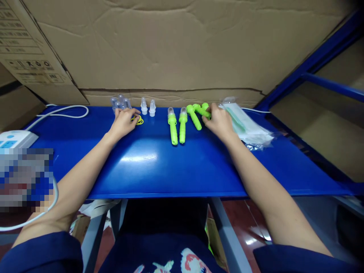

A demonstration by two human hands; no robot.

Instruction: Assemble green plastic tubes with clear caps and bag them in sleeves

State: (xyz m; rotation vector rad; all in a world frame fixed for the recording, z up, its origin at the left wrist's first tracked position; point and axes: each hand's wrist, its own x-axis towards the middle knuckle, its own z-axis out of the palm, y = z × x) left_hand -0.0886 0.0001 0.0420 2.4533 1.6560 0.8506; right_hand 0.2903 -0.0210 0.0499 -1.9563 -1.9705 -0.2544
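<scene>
My left hand [124,122] is at the back left of the blue table, its fingers curled on a few thin yellow rings [139,120]. Behind it sits a cluster of clear plastic caps [120,101], partly covered by the hand. Two more clear caps with white bases [148,107] stand upright to its right. My right hand [219,120] has its fingers closed around the end of a bright green stick handle [201,110]. Another green handle [195,118] lies beside it. Two green sticks with clear caps fitted [178,127] lie side by side in the middle.
A plastic bag with pale green and white contents [246,123] lies right of my right hand. On the left are a white power strip [17,139] and a white cable [66,108]. Cardboard [182,49] walls the back; a blue metal frame [315,49] rises at right.
</scene>
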